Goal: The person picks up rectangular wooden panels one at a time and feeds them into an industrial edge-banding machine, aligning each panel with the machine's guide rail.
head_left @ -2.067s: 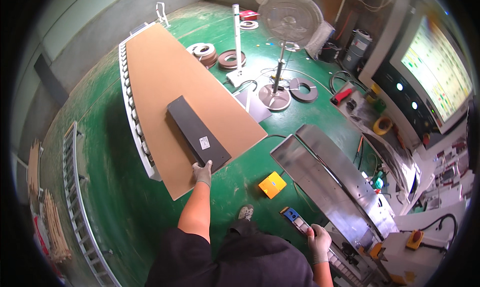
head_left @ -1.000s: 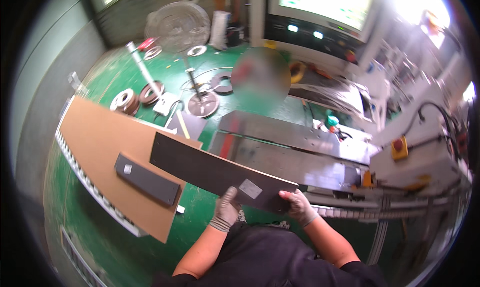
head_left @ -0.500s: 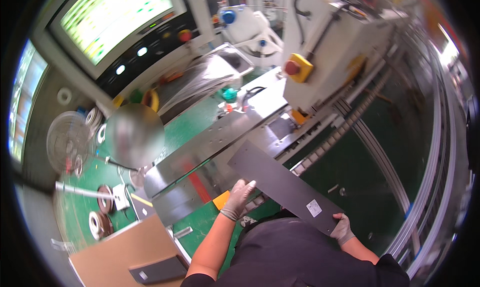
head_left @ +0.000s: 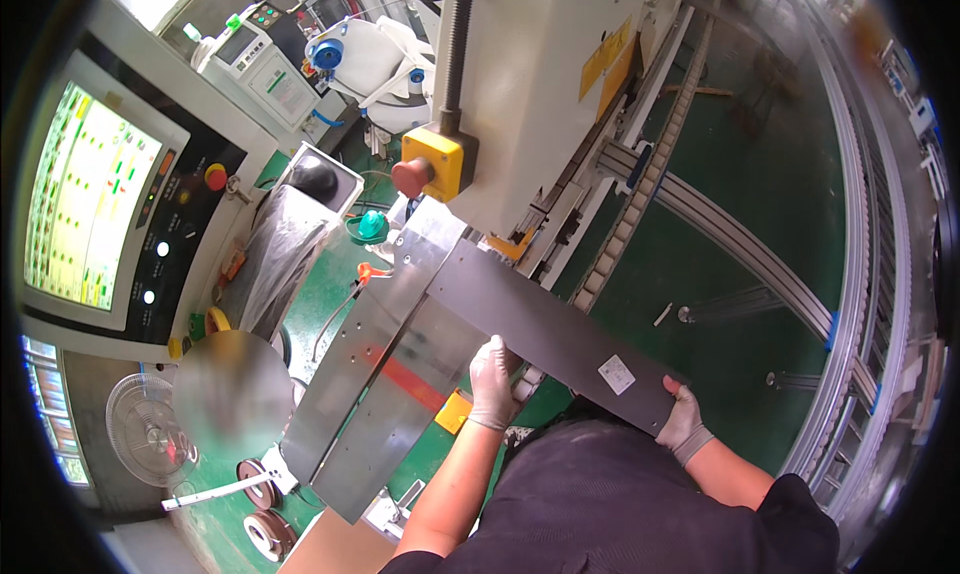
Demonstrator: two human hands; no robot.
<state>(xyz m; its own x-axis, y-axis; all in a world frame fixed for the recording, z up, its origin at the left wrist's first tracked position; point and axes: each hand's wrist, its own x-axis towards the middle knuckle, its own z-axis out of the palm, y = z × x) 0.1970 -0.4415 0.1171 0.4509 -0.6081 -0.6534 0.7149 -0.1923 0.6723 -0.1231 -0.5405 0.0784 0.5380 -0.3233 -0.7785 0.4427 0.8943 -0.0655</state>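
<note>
A long flat dark grey panel [head_left: 540, 319] with a white label [head_left: 617, 374] slants from upper left to lower right before me. My left hand [head_left: 492, 386], in a thin pale glove with bare fingertips, is closed on its near long edge, thumb on top. At the lower right end, my right hand [head_left: 685, 421], gloved alike, grips the corner; the fingers underneath are hidden. The panel's far left end overlaps the steel work plate [head_left: 345, 374], which has a long slit and a red strip [head_left: 410, 379]. Whether it touches the plate I cannot tell.
A yellow box [head_left: 455, 164] with a red push button hangs from the pale machine body [head_left: 540, 94] ahead. A lit screen [head_left: 90, 194] stands left, above a fan [head_left: 152, 432]. A cable chain [head_left: 620, 244] and a metal rail [head_left: 720, 214] run on the right.
My view has turned toward the machine, so the screen and work plate sit differently in it. Both hands keep hold of the panel, whose far end now lies closer to the machine.
</note>
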